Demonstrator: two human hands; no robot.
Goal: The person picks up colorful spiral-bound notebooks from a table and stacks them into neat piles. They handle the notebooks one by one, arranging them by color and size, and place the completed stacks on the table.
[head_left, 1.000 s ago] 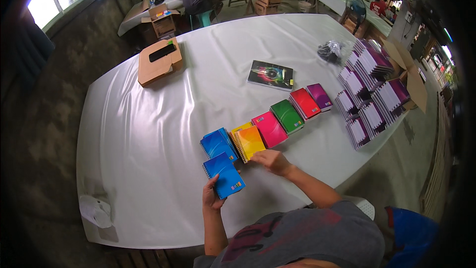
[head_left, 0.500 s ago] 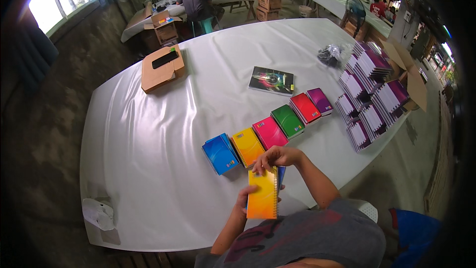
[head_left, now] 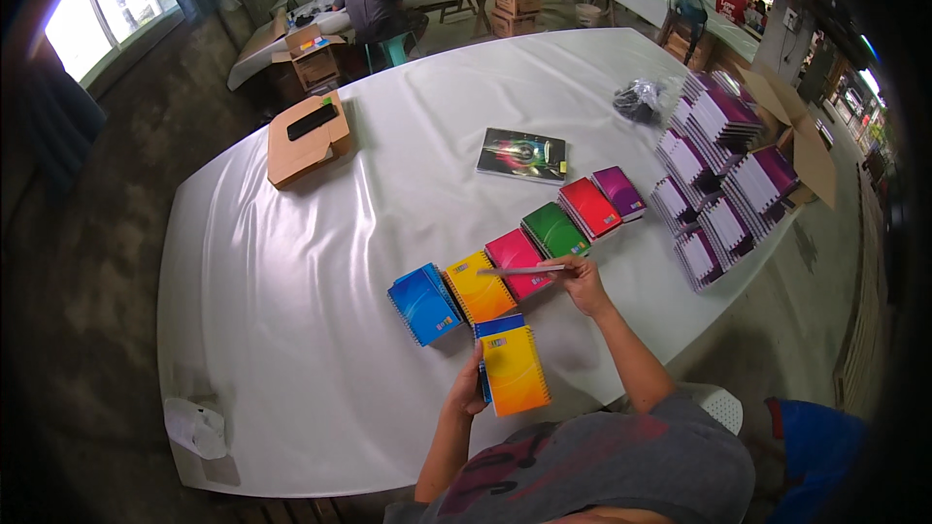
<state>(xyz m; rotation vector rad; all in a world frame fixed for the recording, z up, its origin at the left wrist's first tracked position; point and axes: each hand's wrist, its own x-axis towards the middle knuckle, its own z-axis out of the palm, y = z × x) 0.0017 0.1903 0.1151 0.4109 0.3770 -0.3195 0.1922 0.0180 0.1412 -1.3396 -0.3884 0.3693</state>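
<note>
A: Here we go, left hand [head_left: 468, 388] first. What's it got?

B: It's grasping a yellow spiral notebook [head_left: 516, 378], with a blue notebook [head_left: 503, 324] peeking out underneath, both on the near side of the yellow pile [head_left: 478, 293]!

A: And the right hand [head_left: 585, 283]?

B: Fingers pinching one end of a thin notebook [head_left: 524, 271], up across the right side of the yellow pile. It's edge-on to us, so I can't tell its cover.

A: Run me down that row!

B: Blue pile [head_left: 422, 303] just left of the yellow pile, pink pile [head_left: 510, 247] just right. Further right of it come the green pile [head_left: 554, 230], the red pile [head_left: 589, 208] and the purple pile [head_left: 618, 192].

A: Anything beyond?

B: A dark-covered book [head_left: 521, 155] lies flat past the yellow pile, and white-and-purple notebook stacks [head_left: 714, 184] stand well to its right!
</note>
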